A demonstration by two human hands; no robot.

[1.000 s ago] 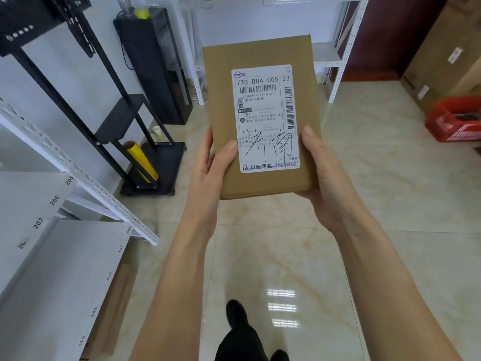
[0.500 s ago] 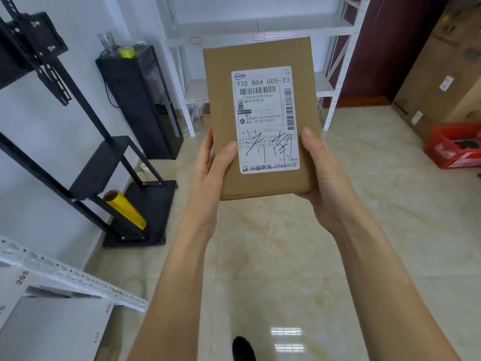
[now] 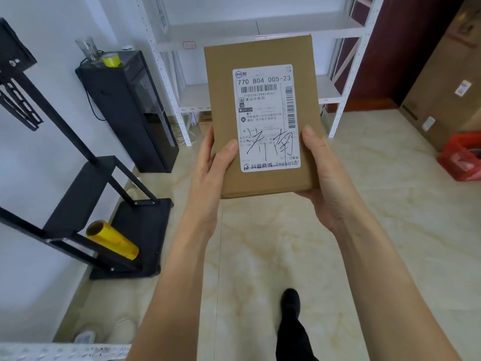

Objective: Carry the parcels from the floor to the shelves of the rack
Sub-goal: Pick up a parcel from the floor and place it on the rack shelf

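I hold a flat brown parcel (image 3: 263, 118) up in front of me with both hands, its long side running away from me toward twelve o'clock and its labelled face turned up to my eyes. My left hand (image 3: 210, 173) cups the near corner at about eight o'clock of the parcel: the thumb lies across the top face beside the white label (image 3: 266, 118), its tip just touching the label's lower edge, and the fingers run up along the left side and underneath, where I cannot see them. My right hand (image 3: 325, 175) takes the opposite corner at about four o'clock, thumb pressed flat on the top face just right of the label, the palm and the hidden fingers bearing the underside. Neither hand is spread wide; each is closed just as far as the thin parcel allows, thumb above and fingers below. The parcel hangs in the air, clear of the tiled floor (image 3: 377, 230) and not touching anything but my hands. Beyond it at twelve o'clock stands the white rack (image 3: 260, 29), well apart from the parcel, which covers part of its shelves from my view. At nine o'clock a black stand (image 3: 86, 194) carries a yellow roll (image 3: 112, 241).
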